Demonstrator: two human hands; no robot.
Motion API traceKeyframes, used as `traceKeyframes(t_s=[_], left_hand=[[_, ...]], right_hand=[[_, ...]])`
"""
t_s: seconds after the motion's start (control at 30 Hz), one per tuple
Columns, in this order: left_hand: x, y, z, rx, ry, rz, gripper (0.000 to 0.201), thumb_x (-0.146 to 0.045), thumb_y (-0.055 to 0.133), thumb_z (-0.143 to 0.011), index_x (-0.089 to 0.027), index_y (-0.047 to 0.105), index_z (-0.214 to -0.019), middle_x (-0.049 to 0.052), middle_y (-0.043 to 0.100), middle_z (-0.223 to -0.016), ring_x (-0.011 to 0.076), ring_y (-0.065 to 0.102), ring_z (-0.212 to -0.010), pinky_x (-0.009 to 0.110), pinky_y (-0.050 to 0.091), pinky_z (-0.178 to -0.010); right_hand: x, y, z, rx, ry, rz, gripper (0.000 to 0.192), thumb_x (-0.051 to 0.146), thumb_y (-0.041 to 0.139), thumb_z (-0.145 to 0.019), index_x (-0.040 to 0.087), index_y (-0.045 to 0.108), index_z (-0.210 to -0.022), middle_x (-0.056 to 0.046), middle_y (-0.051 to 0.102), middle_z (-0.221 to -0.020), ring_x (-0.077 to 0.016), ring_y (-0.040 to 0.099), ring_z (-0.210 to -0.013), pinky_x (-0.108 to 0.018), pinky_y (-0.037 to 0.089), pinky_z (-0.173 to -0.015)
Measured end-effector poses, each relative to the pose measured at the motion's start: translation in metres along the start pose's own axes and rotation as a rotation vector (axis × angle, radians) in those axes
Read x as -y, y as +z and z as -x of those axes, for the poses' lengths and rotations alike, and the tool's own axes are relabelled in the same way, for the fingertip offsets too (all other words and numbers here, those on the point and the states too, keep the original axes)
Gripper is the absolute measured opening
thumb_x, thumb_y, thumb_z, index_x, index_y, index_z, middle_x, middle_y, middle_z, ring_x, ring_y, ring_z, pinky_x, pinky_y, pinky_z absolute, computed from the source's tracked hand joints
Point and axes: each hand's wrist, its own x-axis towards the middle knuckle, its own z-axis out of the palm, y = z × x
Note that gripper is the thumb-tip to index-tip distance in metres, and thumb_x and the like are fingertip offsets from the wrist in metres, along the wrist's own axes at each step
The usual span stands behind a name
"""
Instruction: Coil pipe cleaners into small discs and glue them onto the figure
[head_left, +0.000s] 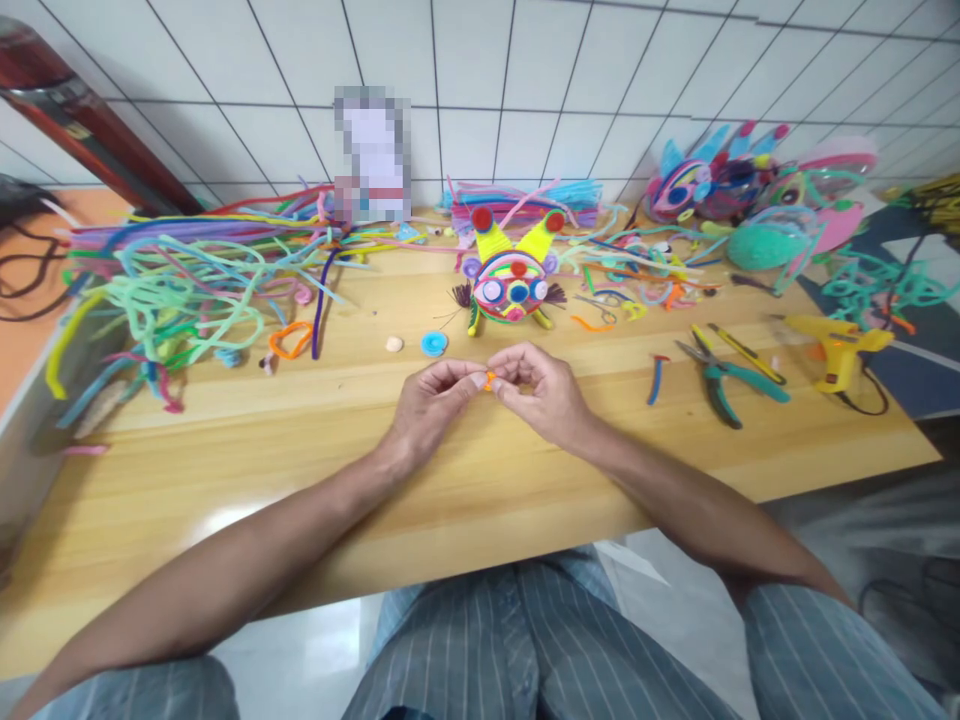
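Both hands meet over the middle of the table, pinching one small orange piece (pixel 490 380) that looks like pipe cleaner. My left hand (pixel 442 398) grips it between thumb and forefinger; my right hand (pixel 541 392) holds its other side the same way. Most of the piece is hidden by the fingertips. Just beyond the hands stands a colourful pipe-cleaner creature (pixel 514 290) with yellow ears and round blue-and-pink eyes. Left of it lie a blue coiled disc (pixel 433 344) and a small cream-coloured piece (pixel 394 344).
At the left is a tangle of pipe cleaners (pixel 195 290), with an orange loop (pixel 291 341) near it. Pliers (pixel 724 380), a yellow cutter knife (pixel 746 354) and a yellow glue gun (pixel 836 350) lie at the right. More decorated figures (pixel 682 188) stand at the back right.
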Motion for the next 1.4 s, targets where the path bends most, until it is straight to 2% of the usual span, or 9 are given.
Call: traceKeyframes(t_s=[0.23,0.43,0.7,0.8,1.0,1.1,1.2,1.3,1.4], left_hand=[[-0.005,0.001,0.002,0.023,-0.019,-0.06,0.037,-0.045,0.092,-0.066,-0.015,0.074,-0.081,-0.005,0.056,-0.057,0.0069,0.04,-0.053,0.023,0.031,-0.052],[0.006,0.002,0.003,-0.002,-0.069,0.096,0.041,-0.049,0.089,-0.07,-0.017,0.069,-0.084,-0.005,0.055,-0.058,0.0075,0.042,-0.051,0.022,0.032,-0.051],[0.005,0.0,0.001,0.047,-0.036,-0.004,0.041,-0.051,0.087,-0.073,-0.016,0.067,-0.083,-0.003,0.056,-0.06,0.0089,0.044,-0.054,0.023,0.034,-0.054],[0.003,-0.004,-0.001,0.097,-0.023,-0.103,0.04,-0.051,0.084,-0.076,-0.016,0.066,-0.08,-0.004,0.052,-0.058,0.0088,0.041,-0.054,0.023,0.032,-0.053],[0.004,-0.012,-0.008,0.186,-0.019,-0.248,0.038,-0.05,0.083,-0.077,-0.015,0.068,-0.079,-0.003,0.054,-0.061,0.0094,0.042,-0.057,0.023,0.032,-0.054],[0.004,-0.012,-0.008,0.175,-0.038,-0.246,0.037,-0.048,0.086,-0.074,-0.015,0.069,-0.077,-0.003,0.054,-0.06,0.0091,0.042,-0.056,0.022,0.031,-0.054],[0.001,-0.009,-0.008,0.164,-0.071,-0.098,0.04,-0.051,0.087,-0.073,-0.015,0.071,-0.079,-0.003,0.055,-0.059,0.0086,0.043,-0.054,0.022,0.033,-0.054],[0.001,-0.004,-0.007,0.14,-0.119,0.095,0.041,-0.051,0.088,-0.071,-0.016,0.072,-0.085,-0.001,0.06,-0.065,0.0083,0.047,-0.055,0.022,0.037,-0.055],[0.003,-0.002,-0.006,0.143,-0.142,0.141,0.043,-0.048,0.092,-0.067,-0.015,0.074,-0.088,0.001,0.067,-0.073,0.0074,0.048,-0.055,0.022,0.037,-0.054]], right_hand=[[0.0,-0.001,0.0,-0.025,-0.051,0.075,0.012,0.029,0.07,-0.089,0.023,0.063,-0.096,-0.001,0.073,-0.086,-0.0141,0.07,-0.077,-0.029,0.057,-0.073],[-0.002,0.006,0.003,-0.027,-0.004,-0.005,0.023,0.038,0.074,-0.09,0.022,0.062,-0.102,-0.004,0.075,-0.093,-0.0153,0.071,-0.082,-0.03,0.058,-0.077],[0.002,0.004,0.001,-0.035,-0.042,0.088,0.01,0.031,0.07,-0.092,0.021,0.068,-0.093,-0.003,0.073,-0.086,-0.0148,0.068,-0.076,-0.029,0.055,-0.072],[0.005,-0.002,-0.001,0.008,-0.109,0.192,0.002,0.022,0.068,-0.09,0.021,0.07,-0.091,-0.001,0.071,-0.082,-0.0143,0.066,-0.074,-0.028,0.052,-0.069],[0.005,-0.014,-0.005,0.155,-0.168,0.3,0.012,0.013,0.062,-0.088,0.021,0.071,-0.092,0.0,0.071,-0.081,-0.0131,0.062,-0.072,-0.026,0.048,-0.068],[0.004,-0.015,-0.006,0.182,-0.095,0.24,0.01,0.014,0.063,-0.086,0.021,0.07,-0.089,0.001,0.069,-0.077,-0.0125,0.059,-0.068,-0.026,0.046,-0.065],[0.002,-0.014,-0.01,0.191,0.054,0.024,0.006,0.024,0.066,-0.087,0.02,0.069,-0.09,0.0,0.07,-0.077,-0.0116,0.059,-0.066,-0.025,0.046,-0.061],[0.002,-0.014,-0.014,0.164,0.176,-0.158,0.017,0.033,0.071,-0.085,0.019,0.067,-0.093,0.0,0.072,-0.08,-0.0114,0.061,-0.065,-0.025,0.05,-0.061],[0.001,-0.013,-0.016,0.138,0.209,-0.227,0.022,0.038,0.076,-0.082,0.02,0.066,-0.092,0.0,0.072,-0.08,-0.0113,0.062,-0.064,-0.026,0.053,-0.061]])
